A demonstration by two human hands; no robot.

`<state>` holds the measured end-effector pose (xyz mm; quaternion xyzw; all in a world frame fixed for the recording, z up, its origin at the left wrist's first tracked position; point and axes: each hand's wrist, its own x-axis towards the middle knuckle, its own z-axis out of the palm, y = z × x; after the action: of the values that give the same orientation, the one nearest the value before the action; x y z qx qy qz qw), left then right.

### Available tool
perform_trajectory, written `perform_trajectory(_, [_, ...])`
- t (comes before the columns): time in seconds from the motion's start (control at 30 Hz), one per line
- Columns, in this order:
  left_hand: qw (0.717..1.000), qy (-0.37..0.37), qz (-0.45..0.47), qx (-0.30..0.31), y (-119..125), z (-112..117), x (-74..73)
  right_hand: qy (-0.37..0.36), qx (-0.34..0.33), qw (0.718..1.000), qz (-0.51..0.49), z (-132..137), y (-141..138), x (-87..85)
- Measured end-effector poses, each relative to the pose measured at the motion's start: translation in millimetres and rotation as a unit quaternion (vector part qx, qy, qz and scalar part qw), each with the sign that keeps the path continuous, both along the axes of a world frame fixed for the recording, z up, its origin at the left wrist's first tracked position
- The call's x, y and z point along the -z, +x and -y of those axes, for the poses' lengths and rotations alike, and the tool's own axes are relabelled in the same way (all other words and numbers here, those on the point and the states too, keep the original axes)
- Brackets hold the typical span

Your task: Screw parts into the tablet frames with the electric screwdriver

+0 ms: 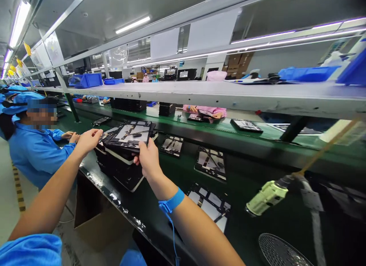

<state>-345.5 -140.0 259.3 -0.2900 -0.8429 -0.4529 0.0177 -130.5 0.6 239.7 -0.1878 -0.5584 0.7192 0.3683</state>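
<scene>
Both my hands hold a black open tablet chassis (131,134) above a stack of similar chassis (122,165) on the green conveyor belt (248,174). My left hand (88,139) grips its left edge with curled fingers. On the near right edge, my right hand (148,157) is closed, with a blue strap (172,201) round that wrist. The chassis is tilted slightly, its inner parts facing up.
More open chassis lie on the belt (211,161), (172,145), (210,205). A pale green power screwdriver (267,197) hangs at right over a round perforated disc (281,252). A co-worker in blue (34,144) sits at left. An overhead shelf (200,92) carries blue bins (85,80).
</scene>
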Motion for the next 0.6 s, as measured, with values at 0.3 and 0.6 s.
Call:
perform_trajectory(0.3, [0.981,0.023,0.186,0.056,-17.6,-12.5,20.8,0.018,0.078,0.994,-0.075,-27.0,35.9,-1.5])
perform_trajectory(0.6, [0.951,0.132,0.272,0.066,-23.0,-24.0,-3.3,0.009,0.151,0.983,-0.103,-51.8,76.8,-4.1])
